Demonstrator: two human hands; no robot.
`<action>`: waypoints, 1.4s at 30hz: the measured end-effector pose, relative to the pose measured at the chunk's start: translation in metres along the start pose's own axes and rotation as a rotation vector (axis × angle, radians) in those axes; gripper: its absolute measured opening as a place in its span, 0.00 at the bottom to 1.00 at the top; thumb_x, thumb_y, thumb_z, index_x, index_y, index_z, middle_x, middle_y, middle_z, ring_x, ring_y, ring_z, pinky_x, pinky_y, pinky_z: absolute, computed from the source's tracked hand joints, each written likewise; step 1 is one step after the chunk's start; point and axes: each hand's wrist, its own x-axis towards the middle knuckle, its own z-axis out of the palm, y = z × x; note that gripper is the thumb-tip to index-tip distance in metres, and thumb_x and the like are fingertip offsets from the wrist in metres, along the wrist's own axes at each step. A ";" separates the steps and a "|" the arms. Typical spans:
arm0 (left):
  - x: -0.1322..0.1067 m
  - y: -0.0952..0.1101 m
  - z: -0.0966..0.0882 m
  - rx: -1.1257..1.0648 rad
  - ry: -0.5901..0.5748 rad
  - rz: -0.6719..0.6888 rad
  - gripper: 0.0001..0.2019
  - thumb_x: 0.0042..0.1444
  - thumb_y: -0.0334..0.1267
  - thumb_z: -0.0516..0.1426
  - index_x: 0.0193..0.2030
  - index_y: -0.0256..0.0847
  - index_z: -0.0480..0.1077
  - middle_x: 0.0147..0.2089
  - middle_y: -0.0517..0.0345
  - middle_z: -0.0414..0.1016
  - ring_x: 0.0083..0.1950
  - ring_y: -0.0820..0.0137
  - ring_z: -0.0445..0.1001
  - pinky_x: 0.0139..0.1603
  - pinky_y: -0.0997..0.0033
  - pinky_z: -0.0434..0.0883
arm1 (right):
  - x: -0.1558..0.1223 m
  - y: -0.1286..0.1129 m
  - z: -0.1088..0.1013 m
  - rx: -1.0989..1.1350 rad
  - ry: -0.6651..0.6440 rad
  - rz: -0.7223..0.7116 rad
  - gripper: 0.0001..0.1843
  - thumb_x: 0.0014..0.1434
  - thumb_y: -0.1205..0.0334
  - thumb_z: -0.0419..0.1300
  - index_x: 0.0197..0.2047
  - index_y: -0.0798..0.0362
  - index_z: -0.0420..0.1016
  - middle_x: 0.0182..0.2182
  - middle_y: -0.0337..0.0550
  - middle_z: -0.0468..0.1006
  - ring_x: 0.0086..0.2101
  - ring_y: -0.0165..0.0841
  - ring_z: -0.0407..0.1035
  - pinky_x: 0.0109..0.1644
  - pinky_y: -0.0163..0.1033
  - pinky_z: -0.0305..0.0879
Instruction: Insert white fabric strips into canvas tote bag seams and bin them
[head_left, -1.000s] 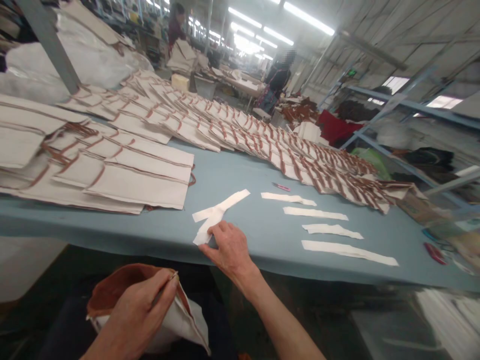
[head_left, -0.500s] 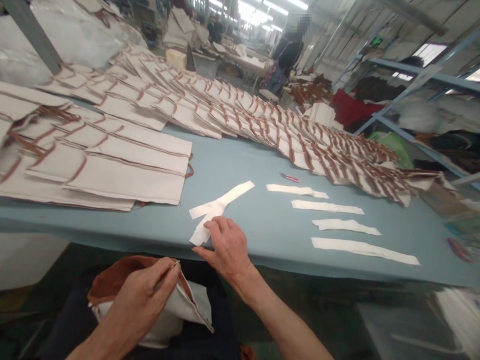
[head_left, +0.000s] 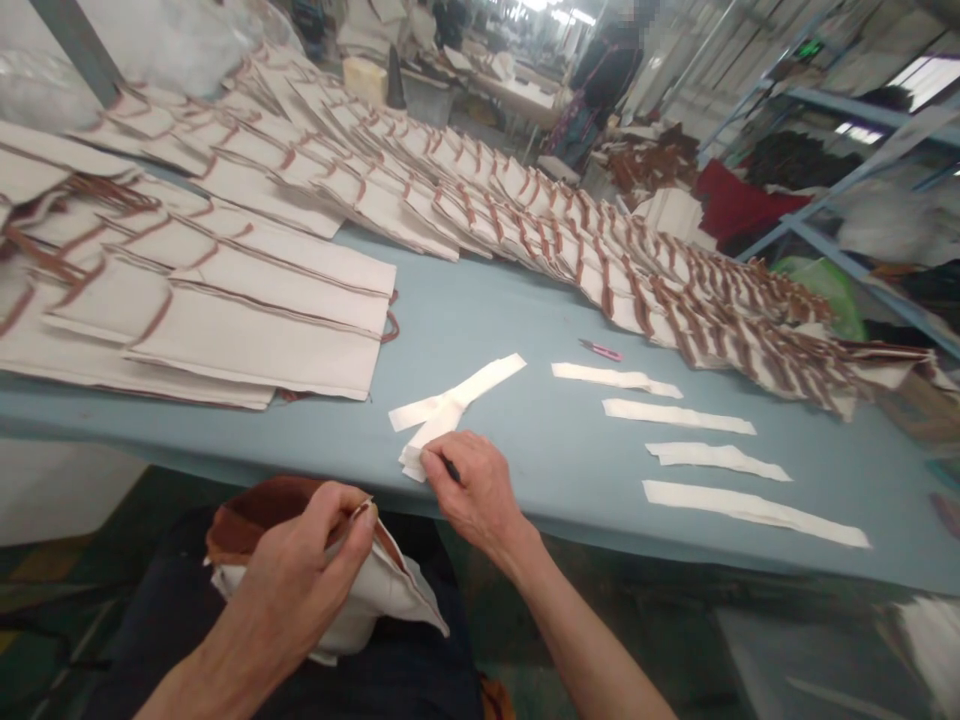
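My left hand [head_left: 307, 575] pinches the edge of a cream cloth bag [head_left: 401, 590] with a brown lining [head_left: 259, 510], held over my lap. Its mouth gapes between the pinched edge and the lining. My right hand [head_left: 480, 490] is closed at the table's front edge, thumb and fingertips by the lower end of a white strip [head_left: 435, 430]. A small dark thing shows between those fingers, too little of it to name. Another white strip [head_left: 487, 380] crosses the first at an angle.
Several loose white strips [head_left: 679, 415] lie to the right on the blue-covered table [head_left: 480, 300]. Pink thread snips [head_left: 601, 350] lie behind them. Overlapping cream bags with brown trim [head_left: 262, 340] cover the left and the back [head_left: 525, 230]. A person [head_left: 600, 85] stands far behind.
My right hand's fingers have drawn together at the strip's end, and a dark thing now shows in them. My left hand keeps its pinch on the bag. The view has shifted slightly.
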 end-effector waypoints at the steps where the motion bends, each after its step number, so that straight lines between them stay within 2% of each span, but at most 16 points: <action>1: 0.002 0.002 0.002 0.013 0.022 -0.018 0.09 0.75 0.46 0.56 0.48 0.47 0.76 0.32 0.61 0.88 0.31 0.61 0.90 0.32 0.71 0.78 | 0.000 0.001 -0.001 0.017 -0.001 0.013 0.14 0.78 0.64 0.62 0.37 0.49 0.81 0.38 0.44 0.89 0.41 0.38 0.78 0.48 0.42 0.63; 4: 0.010 0.009 0.010 0.050 -0.014 0.006 0.16 0.74 0.44 0.53 0.60 0.42 0.76 0.33 0.58 0.90 0.32 0.57 0.91 0.32 0.68 0.80 | 0.002 0.002 -0.001 0.074 -0.006 0.044 0.15 0.76 0.64 0.62 0.35 0.49 0.80 0.36 0.45 0.88 0.39 0.38 0.77 0.47 0.43 0.61; 8: 0.022 0.017 0.026 0.247 -0.269 0.060 0.26 0.76 0.37 0.49 0.76 0.39 0.71 0.47 0.49 0.94 0.45 0.53 0.94 0.42 0.63 0.84 | 0.006 0.003 -0.002 0.179 0.002 0.097 0.15 0.74 0.61 0.61 0.33 0.49 0.79 0.34 0.43 0.86 0.38 0.38 0.75 0.46 0.42 0.60; 10: 0.027 0.019 0.034 0.341 -0.363 0.046 0.28 0.75 0.33 0.49 0.79 0.39 0.69 0.50 0.45 0.94 0.50 0.51 0.94 0.46 0.61 0.84 | 0.010 0.007 -0.003 0.247 0.022 0.146 0.17 0.74 0.58 0.61 0.31 0.48 0.78 0.31 0.40 0.84 0.34 0.36 0.73 0.43 0.41 0.60; 13: 0.032 0.020 0.039 0.398 -0.409 0.012 0.27 0.76 0.31 0.50 0.78 0.39 0.71 0.47 0.45 0.94 0.48 0.49 0.94 0.45 0.60 0.83 | 0.019 0.015 -0.003 0.377 0.088 0.247 0.19 0.75 0.54 0.58 0.31 0.47 0.75 0.27 0.36 0.80 0.29 0.34 0.70 0.38 0.39 0.60; 16: 0.033 0.021 0.037 0.433 -0.438 -0.011 0.24 0.78 0.32 0.51 0.77 0.40 0.72 0.48 0.46 0.93 0.49 0.49 0.94 0.46 0.60 0.83 | 0.026 0.022 -0.001 0.529 0.168 0.336 0.20 0.76 0.51 0.56 0.32 0.47 0.74 0.26 0.36 0.80 0.28 0.34 0.72 0.37 0.38 0.64; 21: 0.037 0.028 0.033 0.475 -0.474 -0.035 0.21 0.79 0.32 0.53 0.73 0.41 0.75 0.48 0.47 0.93 0.50 0.49 0.94 0.47 0.60 0.82 | 0.032 0.027 0.003 0.789 0.265 0.462 0.20 0.72 0.45 0.61 0.32 0.48 0.74 0.22 0.36 0.80 0.26 0.33 0.74 0.33 0.35 0.68; 25: 0.040 0.029 0.032 0.503 -0.491 -0.057 0.20 0.79 0.32 0.53 0.70 0.43 0.78 0.49 0.47 0.94 0.51 0.47 0.94 0.45 0.60 0.82 | 0.041 0.036 -0.001 0.994 0.359 0.590 0.21 0.68 0.40 0.63 0.34 0.49 0.73 0.23 0.36 0.79 0.23 0.30 0.74 0.25 0.31 0.65; 28: 0.038 0.029 0.028 0.498 -0.497 -0.058 0.20 0.78 0.32 0.54 0.71 0.44 0.78 0.50 0.49 0.94 0.54 0.49 0.94 0.48 0.61 0.82 | 0.048 0.044 -0.009 1.107 0.429 0.667 0.19 0.68 0.42 0.63 0.36 0.49 0.73 0.24 0.35 0.79 0.20 0.28 0.71 0.22 0.30 0.64; 32: 0.042 0.039 0.020 0.526 -0.464 -0.087 0.24 0.80 0.33 0.50 0.77 0.41 0.73 0.49 0.46 0.93 0.53 0.47 0.93 0.51 0.57 0.83 | 0.050 0.043 -0.011 1.184 0.458 0.703 0.15 0.66 0.47 0.64 0.37 0.50 0.74 0.25 0.34 0.79 0.20 0.27 0.71 0.21 0.29 0.64; 35: 0.056 0.052 0.020 0.554 -0.479 -0.070 0.31 0.79 0.32 0.50 0.86 0.41 0.62 0.49 0.43 0.93 0.52 0.44 0.93 0.51 0.52 0.84 | 0.049 0.037 -0.008 1.203 0.461 0.705 0.16 0.64 0.47 0.69 0.35 0.51 0.74 0.24 0.33 0.79 0.21 0.27 0.73 0.21 0.28 0.65; 37: 0.070 0.059 0.022 0.574 -0.505 -0.042 0.35 0.77 0.30 0.51 0.89 0.42 0.58 0.51 0.40 0.93 0.53 0.41 0.93 0.52 0.50 0.85 | 0.049 0.034 -0.008 1.204 0.465 0.711 0.18 0.63 0.47 0.72 0.35 0.51 0.75 0.24 0.33 0.79 0.21 0.27 0.73 0.21 0.28 0.65; 42: 0.094 0.062 0.027 0.622 -0.539 -0.004 0.31 0.76 0.31 0.53 0.84 0.41 0.67 0.51 0.35 0.92 0.55 0.40 0.92 0.53 0.47 0.85 | 0.058 0.045 -0.023 1.174 0.519 0.743 0.17 0.73 0.52 0.70 0.36 0.53 0.76 0.25 0.32 0.77 0.22 0.26 0.71 0.22 0.28 0.65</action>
